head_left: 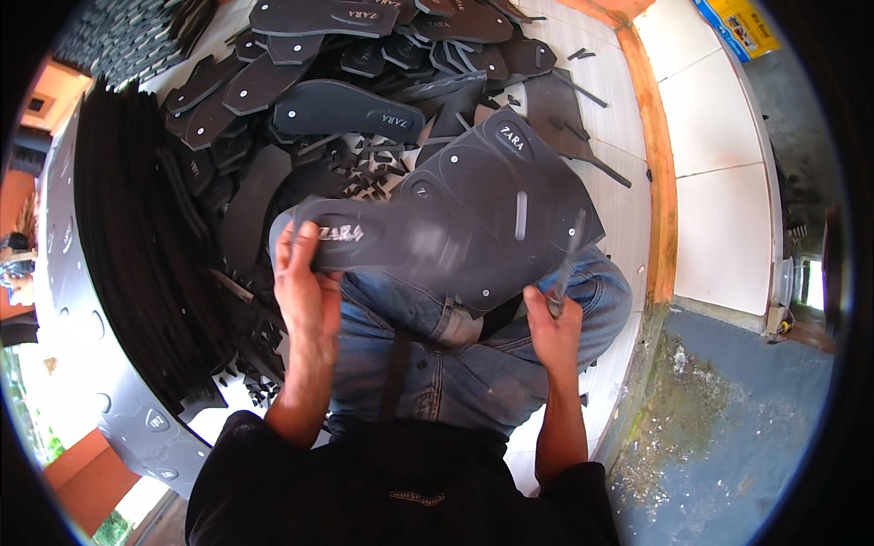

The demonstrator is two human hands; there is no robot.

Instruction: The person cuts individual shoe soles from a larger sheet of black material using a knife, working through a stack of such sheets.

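My left hand (pixel 308 282) grips a black foam shoe sole (pixel 387 244) by its heel end, thumb on top over the pale printing. Motion smears the front of this sole. Under it, a black foam sheet (pixel 487 196) lies across my crossed legs, with printed outlines and small white dots. Over the sheet's right edge, my right hand (pixel 555 329) is closed round a knife (pixel 564 273). The blade points up and away from me and is slightly blurred.
Beyond my legs lies a heap of cut black soles (pixel 350 107). Small black offcuts (pixel 369 166) are scattered before it. A tall stack of black sheets (pixel 127 246) stands at my left. On the right, an orange-brown edge (pixel 657 173) borders the tiles; a yellow packet (pixel 745 29) lies far right.
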